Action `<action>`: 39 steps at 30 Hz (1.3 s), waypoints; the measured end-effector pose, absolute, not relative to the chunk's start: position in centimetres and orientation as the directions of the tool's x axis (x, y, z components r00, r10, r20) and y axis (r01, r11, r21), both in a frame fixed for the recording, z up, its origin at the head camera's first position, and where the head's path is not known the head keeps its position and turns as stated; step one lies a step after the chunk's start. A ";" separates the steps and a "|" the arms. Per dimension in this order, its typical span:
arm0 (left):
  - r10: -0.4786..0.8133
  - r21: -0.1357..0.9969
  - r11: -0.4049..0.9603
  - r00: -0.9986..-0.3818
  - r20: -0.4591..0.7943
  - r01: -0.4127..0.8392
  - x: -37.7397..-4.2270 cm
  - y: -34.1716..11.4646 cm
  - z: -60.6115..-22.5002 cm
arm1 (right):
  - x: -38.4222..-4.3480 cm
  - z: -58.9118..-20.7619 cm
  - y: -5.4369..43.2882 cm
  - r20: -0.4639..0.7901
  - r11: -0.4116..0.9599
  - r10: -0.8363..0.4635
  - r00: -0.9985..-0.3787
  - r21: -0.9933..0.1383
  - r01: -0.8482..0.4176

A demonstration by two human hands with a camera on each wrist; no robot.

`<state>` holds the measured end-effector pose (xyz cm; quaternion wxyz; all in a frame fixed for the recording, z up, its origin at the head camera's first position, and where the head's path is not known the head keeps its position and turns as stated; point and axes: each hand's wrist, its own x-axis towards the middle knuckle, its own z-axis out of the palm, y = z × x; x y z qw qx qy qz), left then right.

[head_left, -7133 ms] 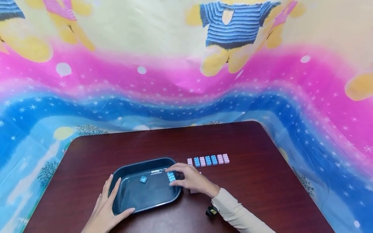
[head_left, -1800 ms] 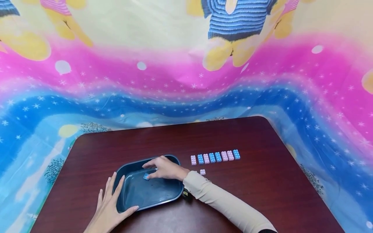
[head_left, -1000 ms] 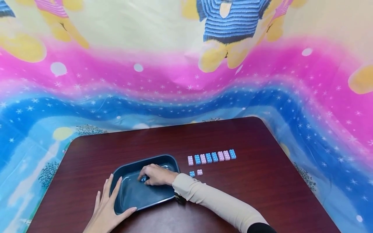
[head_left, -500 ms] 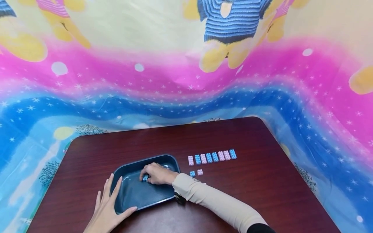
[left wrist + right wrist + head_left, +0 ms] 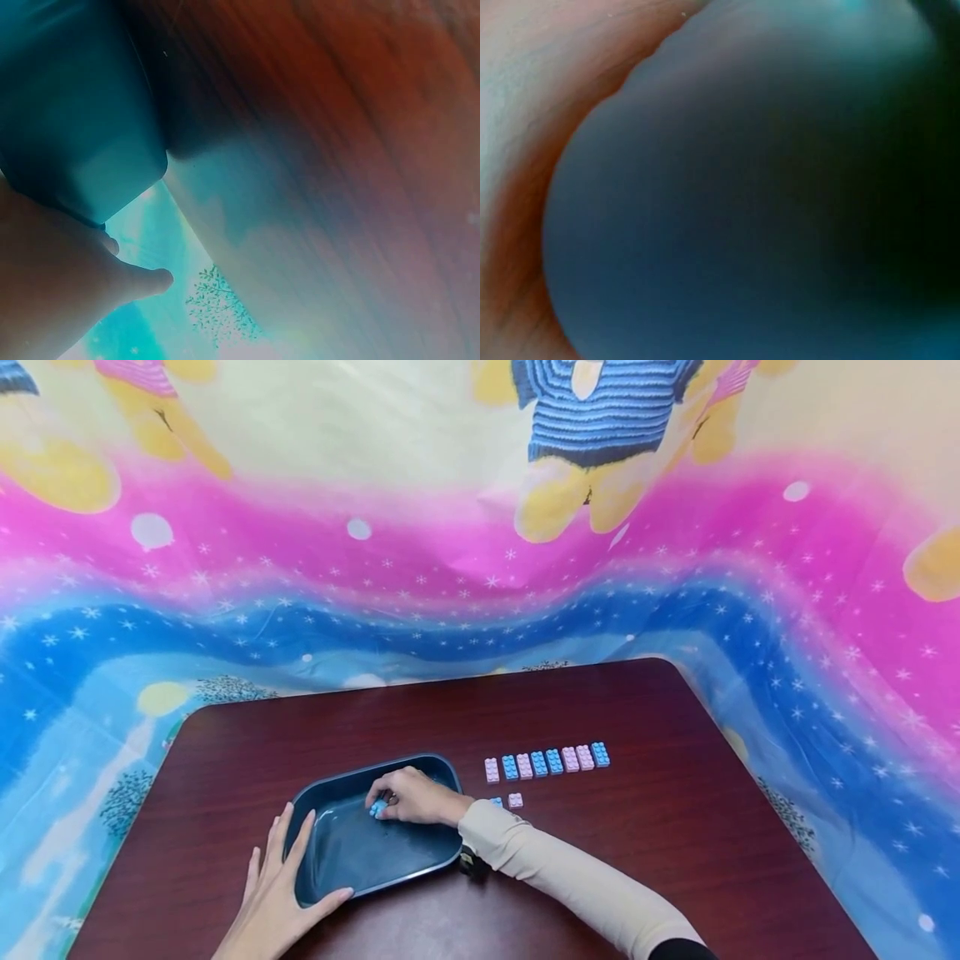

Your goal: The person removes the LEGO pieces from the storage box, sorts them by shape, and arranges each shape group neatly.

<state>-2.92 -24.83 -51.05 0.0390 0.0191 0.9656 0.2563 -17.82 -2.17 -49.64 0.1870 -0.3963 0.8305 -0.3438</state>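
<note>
In the head view a dark blue-green tray (image 5: 375, 881) lies on the table. My left hand (image 5: 273, 889) rests against the tray's left end, fingers spread and fairly straight, with the thumb at the near rim. The left wrist view shows the same hand (image 5: 67, 277) beside the tray's outer wall (image 5: 82, 135). Over the tray, my right hand (image 5: 416, 796) pinches a small blue toy brick (image 5: 377, 810) between thumb and fingers, which partly hide it. The right wrist view is blurred and shows no brick.
Right of the tray runs a row of pink and blue long bricks (image 5: 539, 764). In front of it lie a small pink brick (image 5: 515, 800) and a small blue brick (image 5: 497, 802), the latter partly hidden by the right sleeve (image 5: 555, 864). A patterned cloth (image 5: 420, 577) hangs behind the table (image 5: 660, 827).
The row has gained a blue brick at its right end since the earliest frame. My right hand has taken hold of the small blue brick and raised it slightly. The left hand stays put.
</note>
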 end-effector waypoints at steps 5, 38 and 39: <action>0.057 0.498 0.867 -0.996 -0.072 0.013 -2.9 -24.8 -50.9 | -17.8 -49.6 -1.7 -0.049 0.451 -0.768 -0.639 -0.749 -0.485; 0.052 0.511 0.860 -0.996 -0.077 0.005 -2.9 -24.8 -51.2 | -16.7 -48.5 3.7 0.115 0.352 -0.742 -0.660 -0.771 -0.530; 0.055 0.508 0.862 -0.996 -0.074 0.010 -2.9 -24.8 -51.2 | -16.6 -48.5 4.0 0.116 0.349 -0.739 -0.664 -0.777 -0.524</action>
